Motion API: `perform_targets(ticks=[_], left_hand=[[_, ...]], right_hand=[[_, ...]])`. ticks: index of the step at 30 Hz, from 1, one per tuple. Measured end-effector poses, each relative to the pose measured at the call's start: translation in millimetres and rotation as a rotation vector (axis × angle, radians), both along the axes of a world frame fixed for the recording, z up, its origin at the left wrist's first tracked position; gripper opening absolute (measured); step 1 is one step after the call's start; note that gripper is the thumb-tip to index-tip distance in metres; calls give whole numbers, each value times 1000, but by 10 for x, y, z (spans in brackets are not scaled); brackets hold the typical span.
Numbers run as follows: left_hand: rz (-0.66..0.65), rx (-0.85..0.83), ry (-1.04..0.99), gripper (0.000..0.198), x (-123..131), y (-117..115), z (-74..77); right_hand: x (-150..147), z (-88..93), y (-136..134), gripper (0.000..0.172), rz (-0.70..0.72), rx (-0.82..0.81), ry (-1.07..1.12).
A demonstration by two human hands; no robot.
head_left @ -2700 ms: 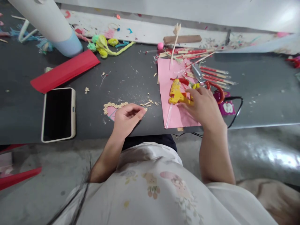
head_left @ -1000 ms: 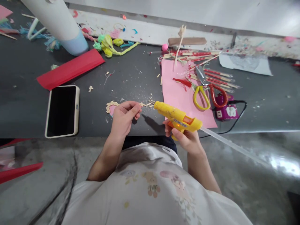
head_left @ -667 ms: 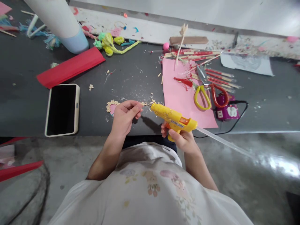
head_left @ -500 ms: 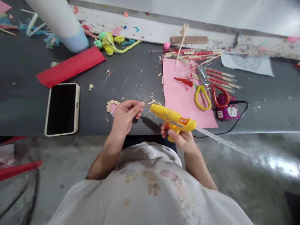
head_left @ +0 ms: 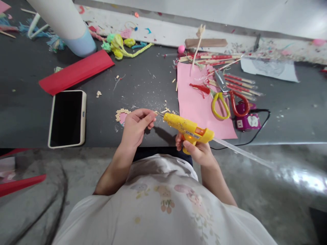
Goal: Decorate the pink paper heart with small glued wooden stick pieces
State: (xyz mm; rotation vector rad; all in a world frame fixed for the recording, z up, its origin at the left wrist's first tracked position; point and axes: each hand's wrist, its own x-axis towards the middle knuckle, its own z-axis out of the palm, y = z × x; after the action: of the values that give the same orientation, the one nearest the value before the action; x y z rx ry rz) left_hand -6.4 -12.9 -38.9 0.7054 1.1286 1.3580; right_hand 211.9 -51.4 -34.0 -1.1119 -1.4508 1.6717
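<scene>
My right hand (head_left: 196, 151) is closed round the grip of a yellow glue gun (head_left: 187, 126), with a clear glue stick (head_left: 242, 153) trailing out of its back. The nozzle points left, right at my left hand's fingertips. My left hand (head_left: 136, 126) pinches a tiny pale wooden piece (head_left: 155, 113) against that nozzle. Just left of this hand lies a small pink heart (head_left: 121, 116) edged with pale wooden bits, partly hidden by my fingers.
A phone (head_left: 66, 118) lies face up at the left on the dark table (head_left: 143, 81). Red folded paper (head_left: 75, 71) and a white tube (head_left: 65, 25) sit behind it. On the right are pink paper (head_left: 196, 102), scissors (head_left: 226, 98), wrapped sticks (head_left: 237, 83) and a purple power strip (head_left: 246, 120).
My right hand lifted the glue gun off the pink paper and carried it left to my left hand's fingertips. Over the last second it edged slightly closer; my left hand stayed put.
</scene>
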Motion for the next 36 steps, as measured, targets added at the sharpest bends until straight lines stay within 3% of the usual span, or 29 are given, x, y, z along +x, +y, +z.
perform_targets(ticks=[9, 26, 32, 36], left_hand=[[20, 2, -60, 26, 8, -1, 3], [13, -12, -43, 29, 11, -8, 19], [23, -15, -35, 29, 15, -5, 16], [25, -13, -14, 30, 19, -3, 10]], right_hand=[[38, -11, -18, 19, 11, -4, 71], [28, -11, -22, 29, -23, -18, 22], [121, 115, 73, 30, -14, 119, -74], [316, 195, 191, 31, -116, 358, -409]])
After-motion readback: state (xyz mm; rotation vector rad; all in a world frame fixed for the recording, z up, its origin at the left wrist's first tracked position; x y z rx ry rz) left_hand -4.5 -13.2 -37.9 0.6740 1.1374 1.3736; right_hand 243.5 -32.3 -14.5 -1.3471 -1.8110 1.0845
